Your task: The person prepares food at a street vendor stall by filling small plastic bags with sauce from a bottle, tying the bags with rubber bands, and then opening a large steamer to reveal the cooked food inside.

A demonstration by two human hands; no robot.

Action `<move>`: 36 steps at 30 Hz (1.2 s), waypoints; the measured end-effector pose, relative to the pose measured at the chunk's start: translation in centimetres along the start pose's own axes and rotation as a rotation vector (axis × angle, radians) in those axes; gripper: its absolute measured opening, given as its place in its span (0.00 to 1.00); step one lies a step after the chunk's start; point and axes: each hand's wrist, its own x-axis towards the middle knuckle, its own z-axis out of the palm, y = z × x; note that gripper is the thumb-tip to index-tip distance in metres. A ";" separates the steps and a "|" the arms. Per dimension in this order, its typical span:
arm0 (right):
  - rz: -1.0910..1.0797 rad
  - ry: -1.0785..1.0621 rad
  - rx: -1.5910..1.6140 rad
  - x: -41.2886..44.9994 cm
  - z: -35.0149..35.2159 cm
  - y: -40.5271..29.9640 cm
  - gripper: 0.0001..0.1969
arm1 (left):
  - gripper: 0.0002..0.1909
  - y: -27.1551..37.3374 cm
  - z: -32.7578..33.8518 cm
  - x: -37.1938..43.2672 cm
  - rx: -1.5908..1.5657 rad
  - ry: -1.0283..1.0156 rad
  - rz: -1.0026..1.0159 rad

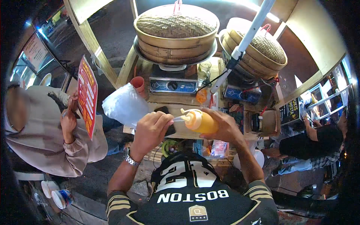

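My right hand [226, 126] grips a plastic squeeze bottle [207, 123] of yellow-orange sauce. The bottle is tipped on its side, with its nozzle [185, 118] pointing left and the attached cap flipped off the tip. At that tip is a small piece of clear plastic [177, 119], pinched between the fingers of my left hand [150, 132]. Whether the nozzle sits inside the plastic or only touches it, I cannot tell. A dark flat object [170, 130], possibly a phone, lies on the wooden counter [182, 135] partly behind my left hand.
Two bamboo steamers [177, 50] [258, 53] stand on gas stoves [173, 84] [242, 92]. A white pole [239, 50] slants down between them. Left are a cloudy plastic bag [123, 105], a red cup [137, 83] and a person holding a red menu board [87, 97]. A wooden box [270, 122] sits right.
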 end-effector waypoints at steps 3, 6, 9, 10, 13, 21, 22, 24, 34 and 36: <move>-0.070 0.000 -0.141 0.2 -0.4 -0.1 0.43 | 0.06 0.7 0.0 0.1 0.085 -0.079 -0.009; -0.092 -0.006 -0.266 0.7 -1.3 -1.2 0.43 | 0.05 1.0 0.3 0.3 0.182 -0.018 -0.002; -0.121 0.038 -0.466 1.8 -2.3 -2.5 0.43 | 0.05 1.0 1.2 0.7 0.180 0.174 0.040; -0.228 0.115 -0.589 2.4 -2.8 -2.7 0.43 | 0.04 1.3 1.5 0.9 0.190 0.170 0.009; -0.441 0.269 -0.938 4.8 -4.7 -4.0 0.37 | 0.07 0.3 2.9 1.6 -0.063 0.109 -0.201; -0.805 0.384 -1.267 13.1 -9.9 -10.7 0.18 | 0.18 -2.9 1.9 4.9 -1.280 -0.108 -0.512; -0.799 0.380 -1.261 13.2 -10.4 -11.2 0.18 | 0.19 -3.1 1.9 4.9 -1.415 -0.071 -0.522; -1.046 0.633 -1.195 13.5 -11.3 -12.0 0.15 | 0.19 -2.5 1.4 5.6 -1.470 -0.083 -0.492; -1.153 0.582 -1.245 15.0 -13.3 -15.6 0.12 | 0.21 -1.4 1.6 6.8 -1.718 0.031 -0.240; -1.123 0.576 -1.278 14.7 -13.2 -15.6 0.12 | 0.21 -0.9 1.6 6.8 -1.727 0.022 -0.229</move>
